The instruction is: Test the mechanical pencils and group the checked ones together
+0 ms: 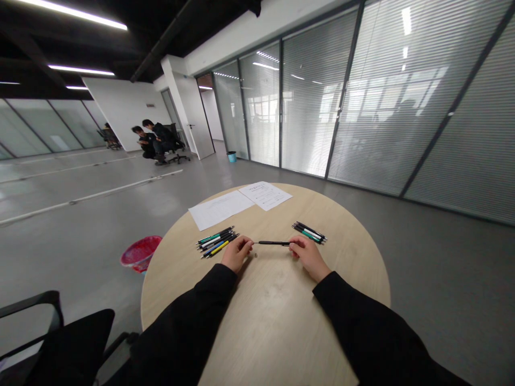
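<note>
A black pen [273, 243] is held level just above the table between my two hands. My right hand [309, 256] is closed on its right end. The fingers of my left hand [237, 253] pinch the thin piece that sticks out of the pen's left end; whether it is a refill or a tip I cannot tell. A tiny metallic piece [256, 255] lies on the wood just below my left fingertips. Beside my left hand is a row of pens [217, 242] in black, green, white, blue and yellow. Several more pens [309, 232] lie past my right hand.
Two printed sheets of paper [221, 209] lie at the far side of the round wooden table [277, 327]. A red basket [140, 252] stands on the floor at left, near a black chair [76, 343]. Two people [156, 140] sit or crouch in the background.
</note>
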Demonstrator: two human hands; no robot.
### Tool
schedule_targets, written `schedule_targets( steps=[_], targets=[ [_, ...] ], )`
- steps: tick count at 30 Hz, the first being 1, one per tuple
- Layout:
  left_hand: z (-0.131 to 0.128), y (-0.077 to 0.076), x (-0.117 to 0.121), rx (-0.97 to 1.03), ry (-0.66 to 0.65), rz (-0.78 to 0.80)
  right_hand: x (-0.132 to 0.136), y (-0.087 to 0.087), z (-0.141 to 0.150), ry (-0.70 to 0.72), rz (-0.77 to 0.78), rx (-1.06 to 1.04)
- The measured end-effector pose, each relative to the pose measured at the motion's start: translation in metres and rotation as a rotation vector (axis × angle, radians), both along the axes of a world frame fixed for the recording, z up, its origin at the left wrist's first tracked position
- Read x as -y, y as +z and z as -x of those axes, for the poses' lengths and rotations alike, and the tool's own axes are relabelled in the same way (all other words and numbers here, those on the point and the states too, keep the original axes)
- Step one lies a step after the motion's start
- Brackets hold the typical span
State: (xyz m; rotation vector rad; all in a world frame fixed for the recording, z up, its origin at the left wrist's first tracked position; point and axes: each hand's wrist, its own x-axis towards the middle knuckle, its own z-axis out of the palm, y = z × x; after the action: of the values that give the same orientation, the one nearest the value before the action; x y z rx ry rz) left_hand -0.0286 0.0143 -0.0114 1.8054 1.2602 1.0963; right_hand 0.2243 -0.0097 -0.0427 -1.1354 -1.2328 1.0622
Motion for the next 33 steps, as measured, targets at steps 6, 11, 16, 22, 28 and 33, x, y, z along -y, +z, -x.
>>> schedule_targets(
  steps=[6,11,16,22,28,33],
  targets=[
    [0.001,-0.002,-0.003,0.103,0.022,0.050,-0.001,0.000,-0.001,-0.021,0.001,-0.017],
    [0.002,-0.005,-0.007,0.173,0.049,0.059,-0.003,-0.003,-0.003,-0.046,-0.002,-0.019],
    [0.003,-0.009,-0.010,0.240,0.074,0.058,-0.005,-0.006,-0.008,-0.076,-0.014,-0.002],
    [0.004,-0.012,-0.013,0.323,0.103,0.072,-0.009,-0.006,-0.014,-0.108,-0.024,-0.023],
    [0.005,-0.014,-0.014,0.372,0.116,0.080,-0.008,-0.001,-0.018,-0.174,-0.010,-0.068],
    [0.007,-0.015,-0.016,0.429,0.165,0.097,-0.008,0.004,-0.023,-0.262,-0.014,-0.137]
  ],
)
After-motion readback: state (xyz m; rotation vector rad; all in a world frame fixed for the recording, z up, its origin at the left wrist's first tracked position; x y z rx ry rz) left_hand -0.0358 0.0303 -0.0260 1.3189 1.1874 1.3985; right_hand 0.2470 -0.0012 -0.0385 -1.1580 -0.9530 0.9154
